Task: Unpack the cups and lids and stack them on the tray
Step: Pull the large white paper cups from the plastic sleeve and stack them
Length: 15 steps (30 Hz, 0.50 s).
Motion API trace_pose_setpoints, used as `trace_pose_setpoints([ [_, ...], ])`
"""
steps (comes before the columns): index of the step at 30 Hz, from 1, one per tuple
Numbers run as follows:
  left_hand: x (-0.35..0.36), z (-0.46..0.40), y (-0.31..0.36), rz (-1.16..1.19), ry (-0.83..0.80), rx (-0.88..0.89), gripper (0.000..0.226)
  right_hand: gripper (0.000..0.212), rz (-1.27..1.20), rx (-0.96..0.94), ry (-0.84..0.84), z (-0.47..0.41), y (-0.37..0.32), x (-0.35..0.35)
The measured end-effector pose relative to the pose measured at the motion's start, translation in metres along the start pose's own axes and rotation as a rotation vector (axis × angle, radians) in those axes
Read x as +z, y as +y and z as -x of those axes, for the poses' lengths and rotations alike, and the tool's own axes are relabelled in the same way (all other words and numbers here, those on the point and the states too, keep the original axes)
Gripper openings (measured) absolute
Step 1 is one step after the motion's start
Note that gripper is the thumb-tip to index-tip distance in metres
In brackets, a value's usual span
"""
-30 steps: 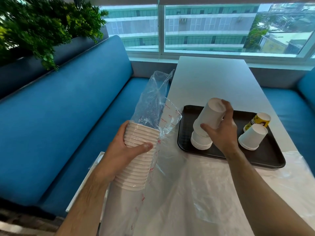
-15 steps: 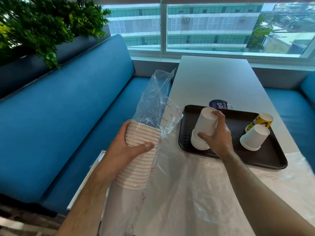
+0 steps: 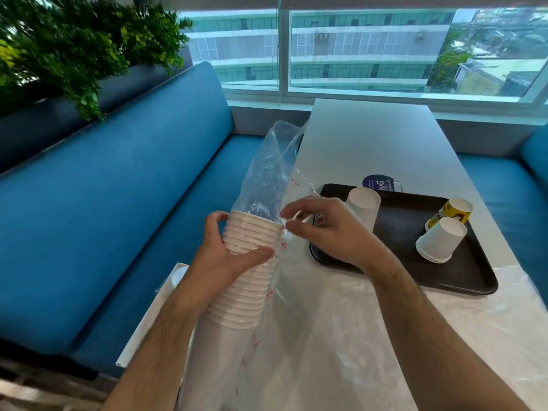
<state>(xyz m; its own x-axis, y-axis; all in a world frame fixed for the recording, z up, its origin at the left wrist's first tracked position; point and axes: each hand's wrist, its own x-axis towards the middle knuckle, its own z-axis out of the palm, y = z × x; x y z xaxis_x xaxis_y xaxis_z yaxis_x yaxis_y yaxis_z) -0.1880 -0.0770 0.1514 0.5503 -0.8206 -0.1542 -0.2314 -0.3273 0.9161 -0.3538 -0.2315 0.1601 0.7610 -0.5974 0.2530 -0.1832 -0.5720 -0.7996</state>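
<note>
Paper cups (image 3: 252,256), light and easily crushed, are held nested beside the counter (image 3: 370,137) by the left hand (image 3: 219,262), clenched around them. Slippery plastic sleeve (image 3: 267,179) is pinched by the right hand (image 3: 329,232); rims are probably best gripped gently.

White table (image 3: 370,137), black tray (image 3: 415,271), clear plastic sheet (image 3: 385,336), purple lid (image 3: 378,182)
</note>
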Motion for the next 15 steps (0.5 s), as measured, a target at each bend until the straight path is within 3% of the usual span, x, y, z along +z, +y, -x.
trace_pose_setpoints([
  [3, 0.0, 0.003, 0.003, -0.014, -0.009, 0.001, 0.085, 0.02, 0.026, -0.005, -0.175, -0.004, -0.006, 0.008],
  [9, -0.007, 0.009, 0.006, -0.042, -0.017, 0.0, 0.088, 0.013, -0.023, -0.022, -0.21, -0.006, -0.014, 0.013],
  [15, -0.01, 0.013, 0.005, -0.079, -0.016, -0.029, 0.084, 0.015, -0.267, -0.019, 0.057, -0.009, -0.009, 0.01],
])
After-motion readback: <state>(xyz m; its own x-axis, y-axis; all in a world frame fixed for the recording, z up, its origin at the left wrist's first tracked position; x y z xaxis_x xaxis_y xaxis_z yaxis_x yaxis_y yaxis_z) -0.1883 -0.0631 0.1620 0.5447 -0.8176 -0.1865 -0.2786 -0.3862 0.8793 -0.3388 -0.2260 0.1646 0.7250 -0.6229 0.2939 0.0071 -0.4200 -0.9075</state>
